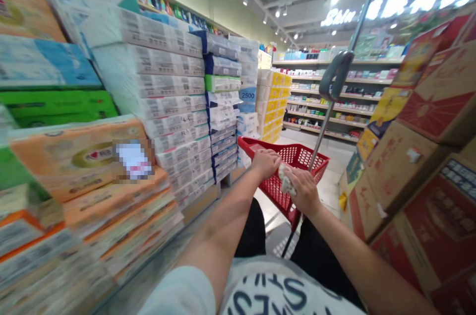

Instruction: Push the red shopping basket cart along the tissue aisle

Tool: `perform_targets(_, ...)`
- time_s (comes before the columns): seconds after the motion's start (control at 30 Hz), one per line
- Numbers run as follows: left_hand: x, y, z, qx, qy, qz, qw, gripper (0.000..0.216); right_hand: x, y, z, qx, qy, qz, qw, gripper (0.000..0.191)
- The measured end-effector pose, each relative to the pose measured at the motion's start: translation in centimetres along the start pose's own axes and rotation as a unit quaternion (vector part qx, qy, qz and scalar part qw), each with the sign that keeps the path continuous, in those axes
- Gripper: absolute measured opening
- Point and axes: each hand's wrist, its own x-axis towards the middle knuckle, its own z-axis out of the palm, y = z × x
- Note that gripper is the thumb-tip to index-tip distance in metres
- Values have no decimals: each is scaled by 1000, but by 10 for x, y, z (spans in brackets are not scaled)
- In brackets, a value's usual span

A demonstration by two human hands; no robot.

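A red plastic shopping cart [275, 191] with a perforated basket stands directly in front of me. My left hand [266, 162] is closed round the left part of its handle. On the right part of the handle, my right hand [304, 190] is closed as well. A crumpled whitish, cloth-like thing [287, 179] lies at the right hand's fingers; its kind is unclear. The handle bar is mostly hidden under both hands. A thin metal pole [320, 136] with a grey loop-shaped grip [336, 77] rises at the basket's right side.
Stacked tissue packs [171, 77] line the left, with orange packs [85, 156] closest. Cardboard cartons [390, 171] rise along the right. Yellow-and-white packs [275, 101] stand farther down the aisle. Stocked shelves [334, 79] cross the far end.
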Motion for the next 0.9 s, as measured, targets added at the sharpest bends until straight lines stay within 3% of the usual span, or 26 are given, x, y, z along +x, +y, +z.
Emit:
perform_targets(0.2,3,0,3,3,0,1,1000,35,12,1,0,22,26,140,990,22)
perform_targets(0.43,1,-1,5,10,12,14,1000,35,-12,-6,-11,-19,-3,15,1000,39)
perform_targets(0.67,2,3,4,15,5,12,1000,34,7,-6,-18,48,22,226,973,27)
perform_targets(0.8,1,4,3,17,5,9,1000,34,1,-7,-19,38,63,170,983,29)
perform_targets(0.9,-1,3,1,17,7,10,1000,34,-10,-9,-19,68,28,95,993,39)
